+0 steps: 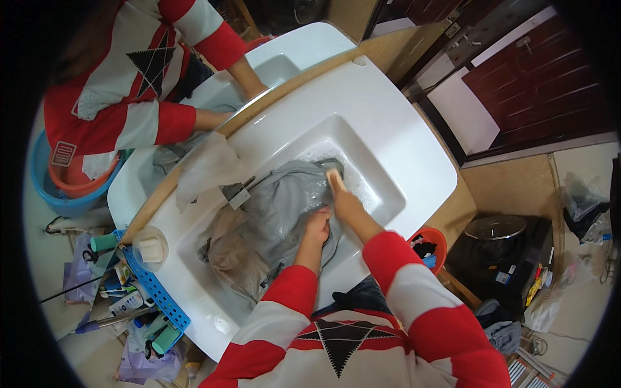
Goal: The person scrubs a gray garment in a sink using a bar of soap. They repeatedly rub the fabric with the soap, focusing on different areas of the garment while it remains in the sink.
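Observation:
A wet grey garment (286,194) lies bunched in the white sink basin (388,194), with soap suds (359,179) at the basin's far right. My right hand (347,203) is closed around a pale, flat-edged object, probably a wooden scrubbing brush (335,179), held against the cloth. Just left of it, my left hand (318,224) grips the same garment. A brownish wet part of cloth (237,242) fills the basin's left side. The dark and metal tap (237,194) reaches over the fabric.
A round clear dish with white soap (151,250) rests on the sink's left corner beside a blue perforated basket (160,291) of toiletries. A mirror runs along the back. An orange-red bucket (439,247) with clothes and a black appliance (504,266) stand at right.

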### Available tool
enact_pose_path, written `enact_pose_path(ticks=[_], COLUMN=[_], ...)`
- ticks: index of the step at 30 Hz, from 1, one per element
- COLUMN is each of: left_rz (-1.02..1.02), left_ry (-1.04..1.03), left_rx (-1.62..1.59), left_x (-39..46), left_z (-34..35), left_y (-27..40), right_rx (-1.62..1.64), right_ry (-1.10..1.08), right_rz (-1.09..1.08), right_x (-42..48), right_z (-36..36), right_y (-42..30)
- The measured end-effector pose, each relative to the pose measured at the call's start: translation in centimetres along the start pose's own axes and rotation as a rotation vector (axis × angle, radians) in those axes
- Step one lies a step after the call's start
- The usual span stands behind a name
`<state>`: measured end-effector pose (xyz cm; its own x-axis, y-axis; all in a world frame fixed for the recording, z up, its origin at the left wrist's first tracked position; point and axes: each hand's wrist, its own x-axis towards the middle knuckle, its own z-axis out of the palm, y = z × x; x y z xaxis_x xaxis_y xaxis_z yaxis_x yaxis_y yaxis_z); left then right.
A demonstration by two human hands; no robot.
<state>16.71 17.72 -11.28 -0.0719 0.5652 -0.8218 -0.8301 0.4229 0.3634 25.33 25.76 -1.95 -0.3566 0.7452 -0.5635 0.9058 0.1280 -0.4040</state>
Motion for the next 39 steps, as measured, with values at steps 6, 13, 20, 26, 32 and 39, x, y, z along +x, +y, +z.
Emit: enact_pose_path(ticks=[6,13,20,26,32,39], left_rz=[-0.055,-0.046,-0.052,-0.06,-0.096,0.358], left_ry=[-0.026,-0.049,-0.027,-0.042,-0.084,-0.087], left_rx=[-0.002,0.004,-0.006,0.015,-0.039,1.402], left_x=[-0.1,0.5,-0.3,-0.3,-1.4,-10.7], left_z=[0.2,-0.6,0.8,0.4,2.0,2.8], left_y=[-0.3,0.1,-0.4,1.2,0.7,2.7], right_rx=[-0.076,-0.063,-0.01,-0.065,-0.061,-0.245], right_ry=[-0.153,-0.034,0.046,-0.112,-0.007,-0.119], right_rz=[0.002,-0.012,-0.104,-0.019,-0.011,0.009], right_x=[-4.3,-1.4,-2.0,-3.8,-3.6,1.4], right_z=[0.6,-0.1,-0.5,0.1,-0.5,-3.3], right_y=[0.5,-0.4,2.1,0.0,2.2,1.4])
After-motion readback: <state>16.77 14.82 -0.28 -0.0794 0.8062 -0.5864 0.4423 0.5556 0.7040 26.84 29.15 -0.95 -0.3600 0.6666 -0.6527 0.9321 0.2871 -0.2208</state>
